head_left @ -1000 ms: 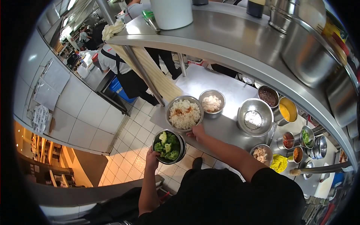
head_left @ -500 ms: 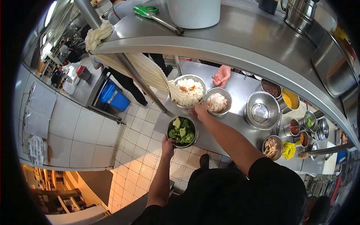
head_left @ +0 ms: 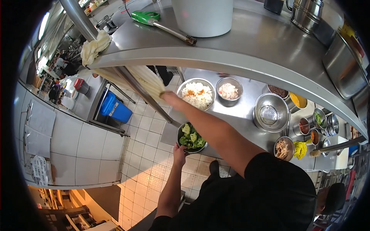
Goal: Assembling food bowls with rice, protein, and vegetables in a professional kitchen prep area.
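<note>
At counter's near edge: left hand point(head_left: 179, 151) gripping broccoli bowl point(head_left: 191, 138), fingers partly hidden under rim. Right hand point(head_left: 169, 96) pinching cream cloth point(head_left: 144, 79), long axis running up-left, fingertips hidden.

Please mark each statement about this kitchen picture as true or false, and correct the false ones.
1. The left hand holds a metal bowl of broccoli. True.
2. The right hand rests inside the bowl of rice. False: it reaches past that bowl, to the cloth hanging under the steel shelf.
3. A tool with a green handle lies on the shelf. True.
4. The large metal bowl to the right of the rice is full of broccoli. False: it looks empty.
5. A blue bin stands on the tiled floor. True.
</note>
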